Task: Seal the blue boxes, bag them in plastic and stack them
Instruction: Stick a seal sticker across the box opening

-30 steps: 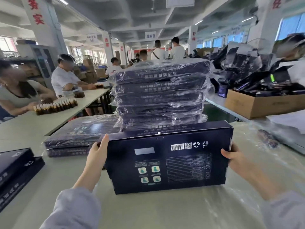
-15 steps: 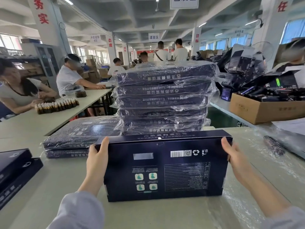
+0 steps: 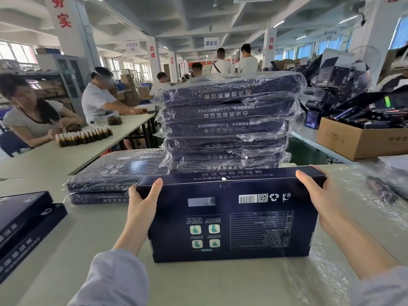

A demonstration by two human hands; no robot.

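A dark blue box (image 3: 231, 219) stands on its long edge on the table, its printed back with barcode facing me. My left hand (image 3: 141, 206) grips its left end, thumb on the near face and fingers behind. My right hand (image 3: 320, 199) grips the right end the same way, near the top corner. Right behind it rises a tall stack of bagged blue boxes (image 3: 227, 124) in clear plastic. To the left lies a lower pile of two bagged boxes (image 3: 110, 175).
Unbagged blue boxes (image 3: 24, 219) lie at the left table edge. Loose clear plastic bags (image 3: 353, 239) cover the table on the right. A cardboard carton (image 3: 357, 138) of dark packaging stands on the right bench. Seated people work at the left table with small brown bottles (image 3: 84, 135).
The box has come down and nearer to me, standing upright on the table. Both hands have slid up its ends towards the top corners.
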